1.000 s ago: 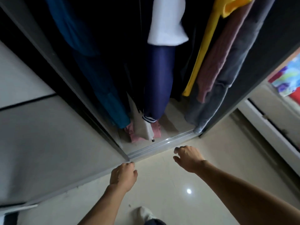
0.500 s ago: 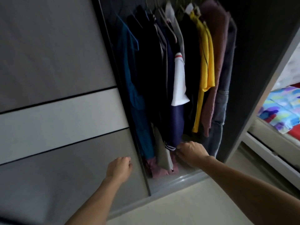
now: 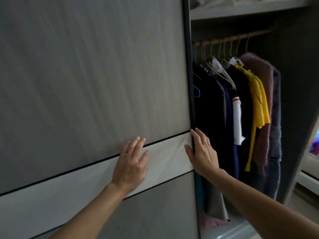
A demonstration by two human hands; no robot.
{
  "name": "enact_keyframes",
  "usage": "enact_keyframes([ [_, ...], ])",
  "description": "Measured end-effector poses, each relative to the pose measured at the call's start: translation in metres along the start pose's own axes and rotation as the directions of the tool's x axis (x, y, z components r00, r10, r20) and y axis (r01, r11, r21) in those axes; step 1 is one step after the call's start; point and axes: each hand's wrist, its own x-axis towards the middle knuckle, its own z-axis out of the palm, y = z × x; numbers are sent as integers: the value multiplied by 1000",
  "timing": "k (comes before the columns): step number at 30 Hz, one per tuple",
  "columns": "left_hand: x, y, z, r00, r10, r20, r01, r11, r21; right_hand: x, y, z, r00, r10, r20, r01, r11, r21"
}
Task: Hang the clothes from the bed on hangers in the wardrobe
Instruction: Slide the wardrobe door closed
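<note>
The grey sliding wardrobe door [image 3: 89,75] fills the left of the head view. My left hand [image 3: 131,163] lies flat on its pale middle band with straight fingers. My right hand [image 3: 202,152] rests on the door's dark right edge [image 3: 189,83], fingers straight, thumb on the front face. Behind the edge the wardrobe stands open. Several garments hang on hangers from a wooden rail [image 3: 241,37]: dark clothes [image 3: 208,109], a white-sleeved top [image 3: 236,118], a yellow shirt [image 3: 259,107], a mauve sweater [image 3: 262,80] and jeans [image 3: 276,135].
A shelf [image 3: 241,11] with folded items runs above the rail. Pink cloth [image 3: 210,221] lies on the wardrobe floor. The wardrobe's dark side wall [image 3: 300,100] closes the right. A sliver of the bed with a colourful cover [image 3: 315,147] shows at the far right.
The view has risen from the floor to the door's middle. Both hands rose with it and opened: the left onto the door's face, the right onto its edge.
</note>
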Motion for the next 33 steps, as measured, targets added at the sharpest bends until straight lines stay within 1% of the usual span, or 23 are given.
enact_keyframes([
  [1,-1,-18,-4,999,45,-10,-45,999,29,0,-16,10,999,26,-39,-26,1000,3],
  [3,0,-47,-4,992,124,-31,-120,988,93,-1,-41,27,992,29,-123,-32,999,-20],
  [5,0,-62,4,980,189,-57,-179,973,144,0,-57,40,985,77,-151,-78,997,-1],
  [8,0,-65,19,973,218,-77,-201,961,190,6,-69,55,964,217,-156,-201,973,110],
  [11,1,-65,35,970,224,-91,-195,948,252,11,-69,68,952,234,-199,-221,971,86],
  [14,4,-64,42,965,235,-117,-196,942,274,13,-61,78,945,240,-220,-242,970,22],
  [17,10,-60,44,960,239,-145,-197,947,255,18,-52,81,932,265,-246,-279,960,-22],
  [21,25,-45,47,955,233,-182,-191,957,219,24,-33,76,935,266,-234,-286,957,-53],
  [28,67,-2,60,953,232,-193,-199,964,175,41,22,45,942,277,-190,-297,951,-88],
  [33,110,43,76,956,226,-189,-197,967,160,59,78,13,950,274,-151,-293,949,-120],
])
